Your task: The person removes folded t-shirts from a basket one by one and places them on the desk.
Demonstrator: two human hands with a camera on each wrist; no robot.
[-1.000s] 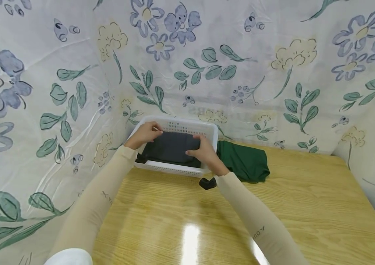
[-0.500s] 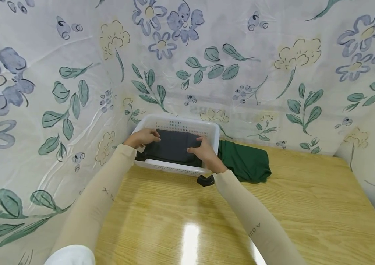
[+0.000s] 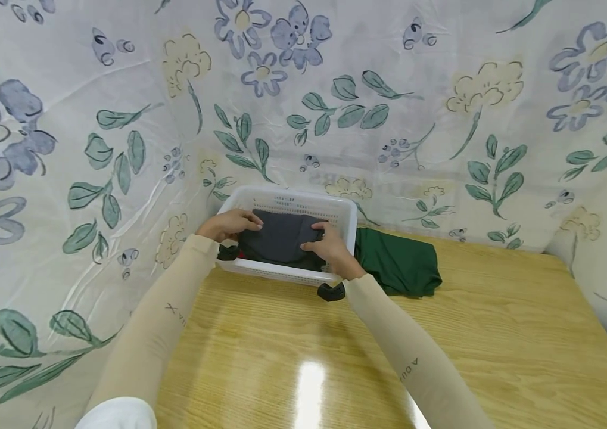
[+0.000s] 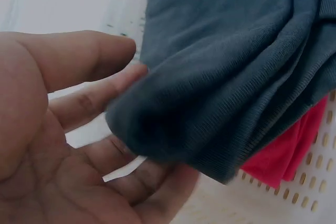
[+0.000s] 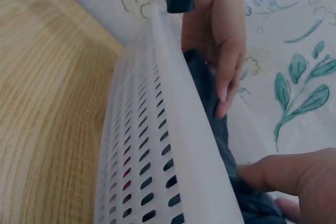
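Note:
A folded dark blue-grey garment (image 3: 280,237) lies in a white perforated plastic basket (image 3: 276,271). My left hand (image 3: 234,223) is at the garment's left end; in the left wrist view its fingers reach behind the folded edge while the thumb stands apart from the cloth. At the right end, my right hand (image 3: 333,245) has thumb and forefinger spread, and the right wrist view shows the thumb pressing into the cloth. Bright red fabric (image 4: 286,153) peeks out beneath the dark garment. The rest of that red fabric is hidden.
A folded dark green cloth (image 3: 397,262) lies on the wooden table (image 3: 469,333) just right of the basket. A floral sheet (image 3: 367,137) hangs behind and on the left, close to the basket's far side. Dark wrist cameras (image 3: 331,292) sit at both wrists.
The left hand came down from above the basket to the garment's left end. That end has shifted slightly right, uncovering a bit of red. The right hand stayed at the right end.

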